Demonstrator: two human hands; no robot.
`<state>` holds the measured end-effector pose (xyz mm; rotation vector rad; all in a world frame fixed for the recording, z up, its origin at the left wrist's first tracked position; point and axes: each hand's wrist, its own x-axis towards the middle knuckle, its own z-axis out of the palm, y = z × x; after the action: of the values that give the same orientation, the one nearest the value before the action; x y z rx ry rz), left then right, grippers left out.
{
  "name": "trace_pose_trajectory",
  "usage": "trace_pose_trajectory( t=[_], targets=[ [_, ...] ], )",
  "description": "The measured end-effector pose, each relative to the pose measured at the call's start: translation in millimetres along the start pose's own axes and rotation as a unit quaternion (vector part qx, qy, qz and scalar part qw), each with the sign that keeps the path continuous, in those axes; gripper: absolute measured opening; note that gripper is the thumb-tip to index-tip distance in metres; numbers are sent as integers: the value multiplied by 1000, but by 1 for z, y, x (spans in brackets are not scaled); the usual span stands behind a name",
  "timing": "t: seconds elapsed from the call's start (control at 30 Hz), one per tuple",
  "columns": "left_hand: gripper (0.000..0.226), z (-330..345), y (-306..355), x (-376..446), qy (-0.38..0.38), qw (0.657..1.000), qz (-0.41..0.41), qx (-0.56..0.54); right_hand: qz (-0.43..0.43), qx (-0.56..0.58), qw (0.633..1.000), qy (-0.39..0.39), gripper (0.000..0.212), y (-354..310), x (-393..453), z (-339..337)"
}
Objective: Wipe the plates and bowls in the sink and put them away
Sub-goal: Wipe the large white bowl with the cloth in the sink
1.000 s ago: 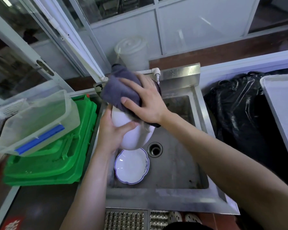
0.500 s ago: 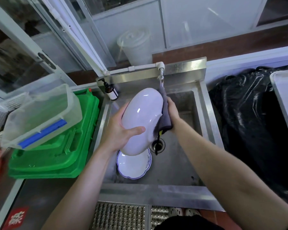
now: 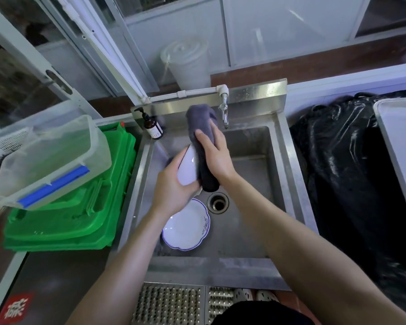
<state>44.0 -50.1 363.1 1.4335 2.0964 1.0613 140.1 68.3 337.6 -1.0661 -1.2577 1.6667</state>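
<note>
Comparing with half a second ago, your right hand has come round from behind the glossy white ceramic bowl to its near face, and the grey terry cloth that hung behind the rim now drapes over the top and down that face. The bowl has turned too: before you saw its broad rounded underside, now it stands nearly edge-on.

Your left hand curls round the bowl's lower back, thumb along the bottom edge. Your right hand lies with fingers fairly straight, pressing the cloth against the bowl. You hold the bowl up over the stainless steel sink, below the tap.

On the sink floor, just left of the round drain, lies a white scalloped plate with a blue rim line, partly under your left wrist. A brown pump bottle stands at the sink's far left corner. On the worktop to the left, a clear plastic box with a blue clip sits tilted on stacked green plastic crates; nothing shows inside it.
</note>
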Motion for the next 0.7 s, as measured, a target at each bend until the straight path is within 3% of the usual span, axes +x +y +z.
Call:
trace_pose_trajectory(
  t=[0.07, 0.13, 0.2, 0.3, 0.37, 0.47, 0.53, 0.57, 0.6, 0.63, 0.7],
  targets=[
    [90, 6, 0, -2, 4, 998, 16, 53, -7, -21, 1000, -11, 59, -7, 9, -3],
    [91, 12, -4, -1, -27, 984, 52, 167, 64, 6, 998, -5, 63, -7, 12, -15],
    [99, 15, -10, 0, -61, 937, 146, 312, 139, 26, 990, 7, 62, -1, 11, -28],
    [95, 15, -18, 1, -106, 820, 252, 503, 163, 24, 985, 43, 56, 19, 5, -38],
    [82, 16, -20, 1, -107, 795, 290, 521, 165, 27, 984, 69, 59, 32, 0, -42],
    [78, -1, -22, -4, -13, 894, 268, 358, 129, 11, 988, 89, 61, 43, -5, -60],
    [80, -15, -34, -12, 137, 942, 206, 229, 113, 5, 989, 91, 63, 48, -7, -77],
    [82, -20, -43, -18, 191, 963, 121, 146, 106, 1, 990, 87, 64, 50, -10, -84],
    [87, -21, -55, -21, 199, 979, 0, 35, 100, -2, 991, 86, 65, 53, -13, -90],
    [91, -19, -63, -24, 169, 972, -124, -104, 96, -7, 992, 87, 65, 56, -15, -95],
    [83, -4, -76, -27, 62, 881, -295, -364, 94, -19, 992, 81, 64, 63, -18, -103]
  ],
)
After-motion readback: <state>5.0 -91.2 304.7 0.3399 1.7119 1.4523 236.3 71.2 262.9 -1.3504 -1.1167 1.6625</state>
